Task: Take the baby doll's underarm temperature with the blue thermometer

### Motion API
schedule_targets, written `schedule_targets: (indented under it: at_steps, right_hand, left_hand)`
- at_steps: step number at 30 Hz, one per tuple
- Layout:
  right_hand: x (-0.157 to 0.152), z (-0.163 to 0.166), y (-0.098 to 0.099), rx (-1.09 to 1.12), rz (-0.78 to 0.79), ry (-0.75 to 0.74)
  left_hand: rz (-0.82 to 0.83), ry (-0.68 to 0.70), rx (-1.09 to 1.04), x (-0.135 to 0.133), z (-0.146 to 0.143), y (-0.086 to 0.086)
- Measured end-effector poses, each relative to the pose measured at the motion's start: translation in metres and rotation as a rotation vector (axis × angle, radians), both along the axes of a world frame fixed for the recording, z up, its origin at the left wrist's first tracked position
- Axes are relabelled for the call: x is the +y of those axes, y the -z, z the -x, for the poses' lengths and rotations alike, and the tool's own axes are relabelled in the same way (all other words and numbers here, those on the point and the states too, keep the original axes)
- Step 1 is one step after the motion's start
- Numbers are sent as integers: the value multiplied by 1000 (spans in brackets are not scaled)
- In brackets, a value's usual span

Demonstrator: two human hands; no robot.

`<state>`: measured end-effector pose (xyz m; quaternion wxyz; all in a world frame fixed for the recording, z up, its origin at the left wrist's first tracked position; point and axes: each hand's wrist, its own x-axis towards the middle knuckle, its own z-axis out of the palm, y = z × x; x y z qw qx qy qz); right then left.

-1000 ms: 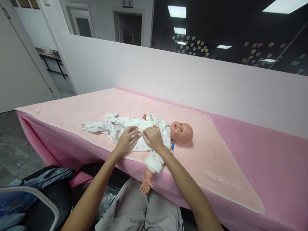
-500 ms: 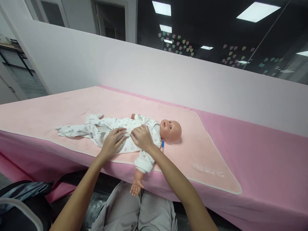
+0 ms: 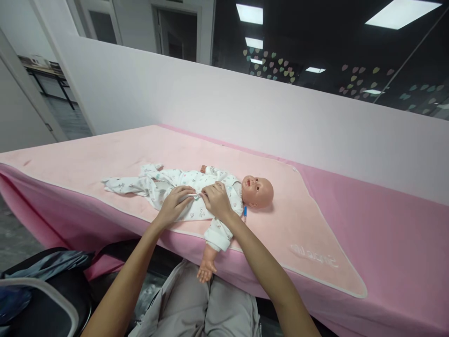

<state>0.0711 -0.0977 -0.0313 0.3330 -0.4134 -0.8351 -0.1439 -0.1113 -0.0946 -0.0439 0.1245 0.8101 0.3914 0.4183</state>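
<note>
Fingers (image 3: 210,190) pinch romper (image 3: 197,213) near 1 blue pen (image 3: 245,212).

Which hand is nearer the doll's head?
Right. The right hand is at the outfit's front, on the side toward the doll's head; the left hand is farther off, toward the outfit's legs.

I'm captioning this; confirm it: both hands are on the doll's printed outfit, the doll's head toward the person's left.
Wrong side: the head camera shows the doll's head toward the person's right. The left hand and right hand are on the printed outfit.
</note>
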Motion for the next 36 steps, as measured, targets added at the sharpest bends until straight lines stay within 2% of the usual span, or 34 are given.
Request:
schedule_targets:
  at_steps: [10, 16, 24, 36]
  right_hand:
    - [-1, 0, 0, 7, -5, -13]
    - [0, -1, 0, 42, -4, -14]
    - [-1, -1, -2, 31, 5, -14]
    - [-1, -1, -2, -4, 8, -8]
  left_hand:
    - [62, 12, -57, -2, 0, -2]
    - [214, 63, -291, -2, 3, -2]
    - [63, 31, -104, -4, -1, -3]
    - [60, -35, -115, -6, -1, -4]
